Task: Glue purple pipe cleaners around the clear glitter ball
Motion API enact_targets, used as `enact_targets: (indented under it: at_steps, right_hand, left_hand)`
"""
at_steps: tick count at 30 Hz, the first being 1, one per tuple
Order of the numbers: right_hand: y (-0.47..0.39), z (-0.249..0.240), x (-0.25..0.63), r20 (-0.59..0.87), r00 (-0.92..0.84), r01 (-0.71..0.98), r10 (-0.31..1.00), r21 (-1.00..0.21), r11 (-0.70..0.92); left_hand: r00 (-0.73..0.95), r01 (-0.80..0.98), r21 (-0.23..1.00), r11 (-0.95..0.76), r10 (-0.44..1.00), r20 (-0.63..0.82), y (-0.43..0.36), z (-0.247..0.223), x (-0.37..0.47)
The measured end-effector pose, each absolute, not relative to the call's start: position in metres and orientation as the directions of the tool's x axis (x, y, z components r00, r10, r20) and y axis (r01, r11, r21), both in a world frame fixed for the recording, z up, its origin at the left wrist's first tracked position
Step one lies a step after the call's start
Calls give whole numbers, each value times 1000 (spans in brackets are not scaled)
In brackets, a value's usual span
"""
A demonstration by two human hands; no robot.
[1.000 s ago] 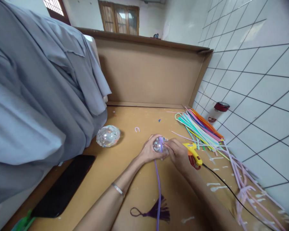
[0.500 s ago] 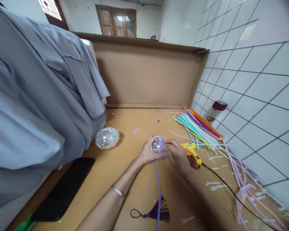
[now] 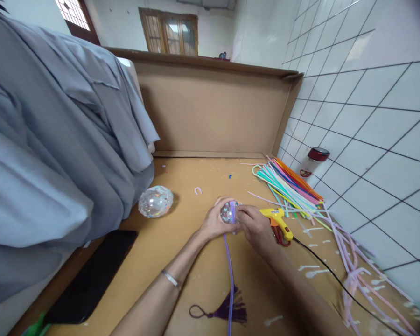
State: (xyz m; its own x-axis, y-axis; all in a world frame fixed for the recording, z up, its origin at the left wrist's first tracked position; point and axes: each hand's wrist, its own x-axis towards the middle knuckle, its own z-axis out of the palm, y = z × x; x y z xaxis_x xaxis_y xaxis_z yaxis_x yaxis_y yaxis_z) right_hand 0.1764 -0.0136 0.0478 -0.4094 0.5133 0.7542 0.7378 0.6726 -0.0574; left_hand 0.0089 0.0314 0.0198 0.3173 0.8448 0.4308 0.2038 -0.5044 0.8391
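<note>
My left hand [image 3: 215, 220] is wrapped round a small clear plastic ball [image 3: 227, 213] with specks of colour on it. A purple pipe cleaner [image 3: 229, 266] lies across the ball, and its long tail hangs down toward me over a dark purple tassel [image 3: 226, 308]. The fingers of my right hand [image 3: 255, 226] are closed together and press the pipe cleaner against the ball's right side; their tips are partly hidden. Close beyond that hand lies a yellow hot glue gun [image 3: 282, 223] with a black cord.
A larger clear decorated ball [image 3: 156, 201] sits on the left, near a black phone-like slab [image 3: 93, 275] and draped grey cloth [image 3: 56, 140]. Colourful pipe cleaners [image 3: 290, 184] and a red-lidded jar [image 3: 313, 161] are at the right by the tiled wall. A cardboard panel [image 3: 213, 107] stands behind.
My right hand's fingers have shifted slightly on the ball's right side. My left hand and the ball stay in nearly the same place.
</note>
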Motion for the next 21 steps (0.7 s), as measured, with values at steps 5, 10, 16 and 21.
enact_targets:
  at_steps: [5, 10, 16, 21]
  right_hand:
    - [-13, 46, 176, 753, -414, 737, 511, -53, 674]
    - [-13, 46, 177, 753, -412, 742, 513, -50, 669]
    - [-13, 45, 177, 746, -417, 738, 519, -55, 672]
    - [-14, 46, 177, 745, -424, 759, 515, -18, 651]
  left_hand:
    - [331, 212, 830, -516, 837, 436, 33, 18, 7]
    - [345, 216, 820, -530, 827, 444, 33, 17, 6]
    - [352, 235, 795, -560, 811, 468, 33, 13, 5]
    - [330, 223, 793, -567, 810, 486, 31, 14, 4]
